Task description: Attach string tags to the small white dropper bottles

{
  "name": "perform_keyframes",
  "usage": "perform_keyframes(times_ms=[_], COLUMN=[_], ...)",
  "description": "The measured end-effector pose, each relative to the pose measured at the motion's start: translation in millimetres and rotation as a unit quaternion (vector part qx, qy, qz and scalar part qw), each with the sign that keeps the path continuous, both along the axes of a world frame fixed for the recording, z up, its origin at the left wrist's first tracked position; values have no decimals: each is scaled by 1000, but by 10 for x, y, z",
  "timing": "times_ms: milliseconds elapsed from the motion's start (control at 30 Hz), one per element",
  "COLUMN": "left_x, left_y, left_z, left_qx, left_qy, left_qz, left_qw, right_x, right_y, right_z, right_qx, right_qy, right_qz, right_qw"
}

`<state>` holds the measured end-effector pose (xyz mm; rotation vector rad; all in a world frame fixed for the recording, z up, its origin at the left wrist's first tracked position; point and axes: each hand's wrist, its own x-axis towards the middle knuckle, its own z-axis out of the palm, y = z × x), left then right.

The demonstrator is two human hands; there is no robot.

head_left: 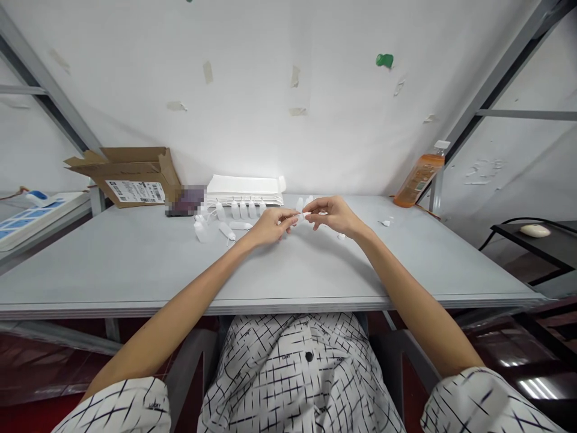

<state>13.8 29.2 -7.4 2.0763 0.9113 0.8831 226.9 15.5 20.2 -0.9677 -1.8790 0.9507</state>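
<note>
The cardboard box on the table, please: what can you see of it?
The cardboard box looks plain brown, with its top flaps open and one sticking out to the left. On its front is a white label with dark print too small to read. It stands on the grey table, at the back left. A dark, blurred-out item lies by its right end; whether they touch is unclear. Its inside is hidden.

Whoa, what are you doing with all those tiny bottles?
A person at a grey table holds a small whitish piece at the fingertips of the left hand and right hand; it's too small to tell exactly what it is. Little white bottles stand in a row beyond the left hand, and a few more lie nearby.
</note>
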Motion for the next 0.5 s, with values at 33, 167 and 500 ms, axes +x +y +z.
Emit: perform_keyframes(times_ms=[33, 167, 500], left_x=[2, 11, -3], left_y=[-2, -19, 26], left_z=[1, 12, -55], left_qx=[-2, 8, 168], left_qy=[-1, -16, 43], left_qz=[-1, 7, 75], left_qw=[1000, 1000, 982], right_x=[-2, -17, -73], right_y=[0, -9, 37], right_z=[-1, 6, -97], right_qx=[1, -3, -25], right_qy=[3, 1, -24], right_qz=[-1, -5, -47], right_qw=[1000, 1000, 998])
